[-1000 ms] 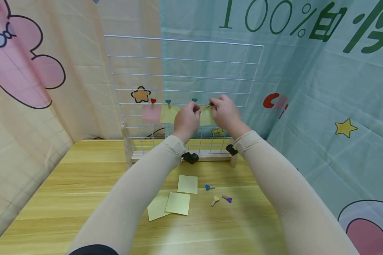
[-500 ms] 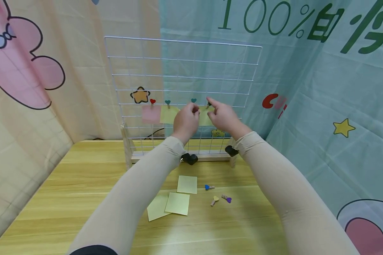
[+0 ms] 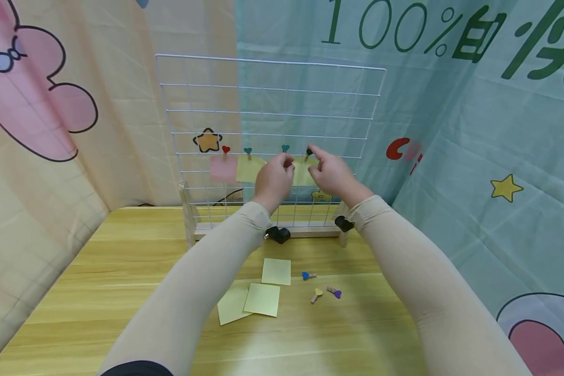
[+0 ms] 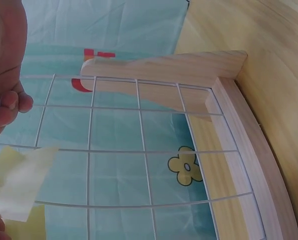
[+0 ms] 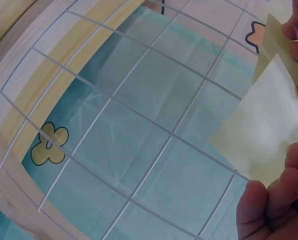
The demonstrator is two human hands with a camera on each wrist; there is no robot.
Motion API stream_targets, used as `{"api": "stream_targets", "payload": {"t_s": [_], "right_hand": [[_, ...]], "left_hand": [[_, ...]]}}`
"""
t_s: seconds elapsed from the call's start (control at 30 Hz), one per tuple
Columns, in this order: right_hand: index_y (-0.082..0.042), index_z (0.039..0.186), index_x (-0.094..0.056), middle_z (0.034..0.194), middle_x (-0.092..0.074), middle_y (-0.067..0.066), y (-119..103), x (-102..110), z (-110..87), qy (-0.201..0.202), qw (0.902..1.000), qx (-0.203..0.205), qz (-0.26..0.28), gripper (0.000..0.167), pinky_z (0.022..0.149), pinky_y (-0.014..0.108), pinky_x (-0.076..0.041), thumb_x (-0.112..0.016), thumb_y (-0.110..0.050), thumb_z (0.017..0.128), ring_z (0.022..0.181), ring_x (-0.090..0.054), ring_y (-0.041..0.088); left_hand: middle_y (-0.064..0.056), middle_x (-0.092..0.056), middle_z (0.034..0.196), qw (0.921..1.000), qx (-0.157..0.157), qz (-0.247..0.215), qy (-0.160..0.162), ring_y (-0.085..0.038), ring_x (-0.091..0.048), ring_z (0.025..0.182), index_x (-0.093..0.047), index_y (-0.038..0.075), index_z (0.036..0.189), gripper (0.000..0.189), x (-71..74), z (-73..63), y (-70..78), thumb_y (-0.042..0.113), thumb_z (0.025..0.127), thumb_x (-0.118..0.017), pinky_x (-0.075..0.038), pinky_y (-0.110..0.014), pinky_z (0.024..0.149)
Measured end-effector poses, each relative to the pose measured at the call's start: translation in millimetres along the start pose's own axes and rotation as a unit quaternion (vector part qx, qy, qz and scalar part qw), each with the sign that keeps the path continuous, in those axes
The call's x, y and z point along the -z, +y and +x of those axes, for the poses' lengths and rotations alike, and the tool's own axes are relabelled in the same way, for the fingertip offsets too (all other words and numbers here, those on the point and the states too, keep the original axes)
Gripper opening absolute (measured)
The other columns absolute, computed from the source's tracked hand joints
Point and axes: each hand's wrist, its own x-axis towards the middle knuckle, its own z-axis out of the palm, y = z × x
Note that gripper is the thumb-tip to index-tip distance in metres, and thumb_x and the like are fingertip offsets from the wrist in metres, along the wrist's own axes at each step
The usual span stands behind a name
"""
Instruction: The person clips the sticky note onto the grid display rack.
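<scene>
White wire forms the grid (image 3: 263,61), where four heart-topped clips are counted: one red clip (image 3: 226,149), two teal clips (image 3: 248,150), one dark clip (image 3: 309,151). One pink note (image 3: 223,168) and two yellow notes are seen hung there; on the table (image 3: 98,271) three loose notes (image 3: 276,271) and three loose clips (image 3: 305,275) are laid. The rightmost yellow note (image 3: 304,172) is plain, squarish, curved off the wire, its sides hung roughly upright. Above it the dark clip is pointed heart-up, long axis near vertical. The left hand (image 3: 273,177) is curled at the note's left edge; whether paper is pinched cannot be told. The right hand's (image 3: 331,169) index is extended to the dark clip, other fingers bent, nothing gripped.
</scene>
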Motion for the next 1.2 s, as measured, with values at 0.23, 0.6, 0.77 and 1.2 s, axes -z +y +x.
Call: {"api": "stream_targets", "payload": {"t_s": [0.23, 0.6, 0.77, 1.2], "right_hand": [[-0.023, 0.168, -0.027, 0.063, -0.047, 0.0, 0, 1, 3.0, -0.017, 0.9998, -0.005, 0.003, 0.064, 0.052, 0.032, -0.041, -0.054, -0.026, 0.11, 0.048, -0.041, 0.015], [-0.026, 0.169, -0.026, 0.062, -0.045, -0.001, 0, 3, 2.9, -0.022, 0.9996, -0.009, 0.013, 0.066, 0.053, 0.033, -0.041, -0.055, -0.027, 0.11, 0.049, -0.04, 0.016], [-0.025, 0.169, -0.025, 0.063, -0.047, 0.0, -1, 2, -0.1, -0.016, 0.9998, 0.002, 0.008, 0.067, 0.054, 0.033, -0.041, -0.057, -0.028, 0.11, 0.05, -0.041, 0.017], [-0.017, 0.164, -0.038, 0.071, -0.057, 0.004, -1, -1, -32.1, 0.003, 0.9963, 0.086, 0.009, 0.062, 0.058, 0.036, -0.043, -0.062, -0.023, 0.108, 0.056, -0.047, 0.021]], "left_hand": [[-0.002, -0.075, 0.12, 0.9999, 0.004, 0.006, -0.01, -0.018, -0.071, 0.094, -0.068, 0.015, 0.132, 0.026, 2.5, -0.8, 0.6, 0.025, 0.11, -0.058, -0.059, -0.036, 0.079], [-0.003, -0.074, 0.125, 0.9988, 0.001, -0.005, -0.049, -0.02, -0.07, 0.099, -0.064, 0.017, 0.143, 0.035, 9.5, -3.9, -1.5, 0.028, 0.11, -0.059, -0.057, -0.036, 0.079], [-0.002, -0.073, 0.126, 0.9976, 0.006, -0.02, -0.066, -0.019, -0.07, 0.098, -0.062, 0.019, 0.145, 0.038, 13.8, -8.1, -2.2, 0.029, 0.109, -0.059, -0.056, -0.034, 0.077], [-0.002, -0.07, 0.123, 0.9892, 0.0, -0.079, -0.123, -0.023, -0.069, 0.11, -0.063, 0.019, 0.144, 0.039, 39.5, -33.6, -17.9, 0.034, 0.108, -0.061, -0.058, -0.04, 0.082]]}}
